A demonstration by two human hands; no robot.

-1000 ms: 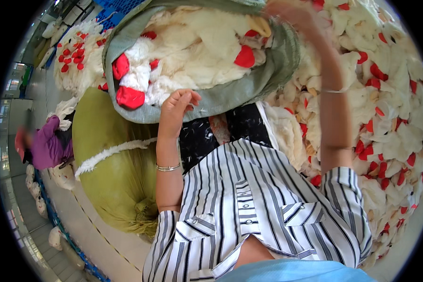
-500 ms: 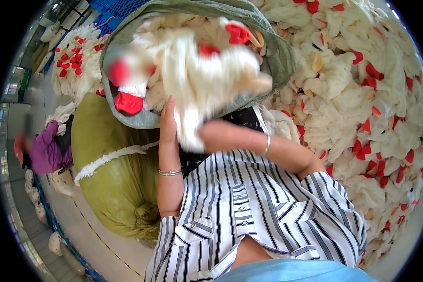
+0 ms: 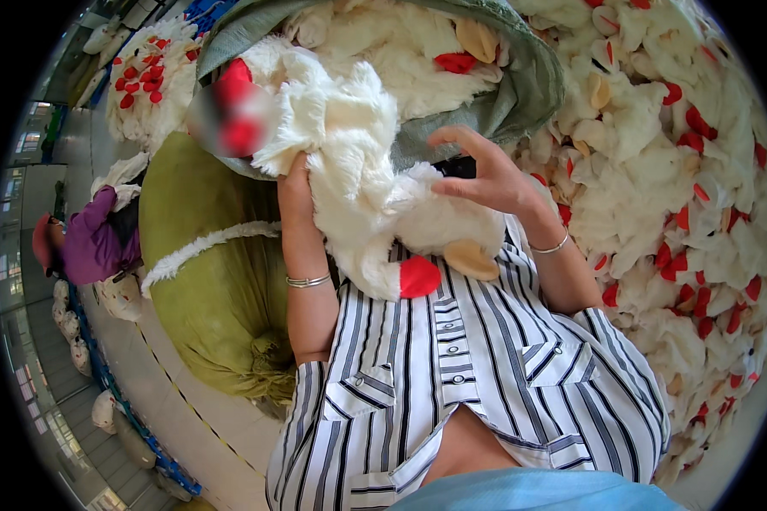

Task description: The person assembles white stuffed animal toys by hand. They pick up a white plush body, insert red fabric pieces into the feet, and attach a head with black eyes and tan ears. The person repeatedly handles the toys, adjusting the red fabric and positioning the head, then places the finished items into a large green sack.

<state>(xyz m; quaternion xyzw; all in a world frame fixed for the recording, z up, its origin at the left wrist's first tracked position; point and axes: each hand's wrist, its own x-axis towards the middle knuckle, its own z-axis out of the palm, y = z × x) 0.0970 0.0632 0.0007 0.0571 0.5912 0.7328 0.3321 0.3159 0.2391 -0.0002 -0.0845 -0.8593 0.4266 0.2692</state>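
An unstuffed white plush toy skin (image 3: 354, 192) hangs limp in front of my chest. It has a red end and a beige oval patch at its lower edge. My left hand (image 3: 296, 180) is closed on its left side, with the fingers partly hidden by the fur. My right hand (image 3: 486, 175) stands just right of the skin, fingers apart and curved, holding nothing. Behind it gapes a grey-green woven sack (image 3: 533, 81) with more white plush skins (image 3: 383, 34) inside. A red and white part near the sack's left rim is blurred.
A large heap of white plush skins (image 3: 648, 170) with red and beige pieces fills the right side. A stuffed olive sack (image 3: 204, 298) stands at my left. Farther left, a person in purple (image 3: 102, 234) bends near another plush pile (image 3: 149, 111).
The plush skin has come out from over the sack toward my chest. My right hand has drawn back to the right and opened; my left hand now grips the fur.
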